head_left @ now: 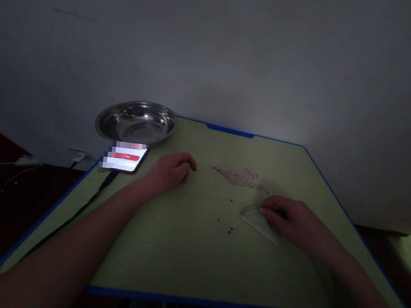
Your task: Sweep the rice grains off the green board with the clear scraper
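My right hand [287,216] pinches a clear half-round protractor [262,225] between thumb and fingers, its straight edge facing me and low over the table. Just beyond it lies a pale heap of small grains [242,176] with dark bits mixed in. A few dark specks [229,230] are scattered nearer to me, left of the protractor. My left hand [172,171] rests on the table left of the heap, fingers curled in and nothing visible in them.
A shiny steel basin [138,123] stands at the table's far left corner. In front of it lies a lit phone [126,159], with a black strap or cable [99,191] running toward me. The pale green table [177,265] has a blue rim and meets a wall behind.
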A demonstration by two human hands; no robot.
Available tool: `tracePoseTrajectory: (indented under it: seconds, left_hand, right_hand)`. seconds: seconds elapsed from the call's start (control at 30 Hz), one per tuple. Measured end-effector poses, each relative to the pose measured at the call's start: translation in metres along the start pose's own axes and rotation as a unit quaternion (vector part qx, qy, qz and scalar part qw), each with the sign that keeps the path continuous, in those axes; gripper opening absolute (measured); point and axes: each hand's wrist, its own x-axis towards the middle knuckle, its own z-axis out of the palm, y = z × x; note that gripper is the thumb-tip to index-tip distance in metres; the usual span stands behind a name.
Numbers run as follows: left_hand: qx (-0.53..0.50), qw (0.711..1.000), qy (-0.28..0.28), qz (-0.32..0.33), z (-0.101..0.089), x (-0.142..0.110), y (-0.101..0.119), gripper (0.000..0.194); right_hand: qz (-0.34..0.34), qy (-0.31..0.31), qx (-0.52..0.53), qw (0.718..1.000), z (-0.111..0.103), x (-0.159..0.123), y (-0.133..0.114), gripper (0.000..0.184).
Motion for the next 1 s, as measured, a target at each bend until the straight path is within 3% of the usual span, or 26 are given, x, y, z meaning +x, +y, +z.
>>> tracePoseTrajectory:
  seconds: [0.2, 0.37, 0.53, 0.8, 1.0]
  left_hand:
    - [0.000, 1.000, -0.002, -0.005, 0.000, 0.000, -0.001, 0.023]
    - [-0.004, 1.000, -0.002, 0.000, 0.000, -0.001, -0.002, 0.024]
    - [0.001, 1.000, -0.002, 0.005, 0.001, 0.000, -0.004, 0.024]
    - [0.015, 1.000, 0.005, 0.004, 0.001, 0.000, 0.001, 0.024]
    - [0.013, 1.000, -0.001, 0.006, 0.001, 0.001, -0.003, 0.025]
  right_hand:
    - [0.007, 0.047, -0.082, 0.995, -0.002, 0.030, -0.016, 0.020]
    - [-0.028, 0.040, -0.081, 0.995, 0.006, 0.038, -0.029, 0.019]
    - [-0.086, -0.038, -0.016, 0.995, 0.010, 0.017, -0.038, 0.018]
    - [-0.039, -0.045, 0.060, 0.996, 0.002, -0.024, -0.023, 0.021]
    - [-0.013, -0.074, 0.074, 0.994, 0.014, -0.054, -0.029, 0.022]
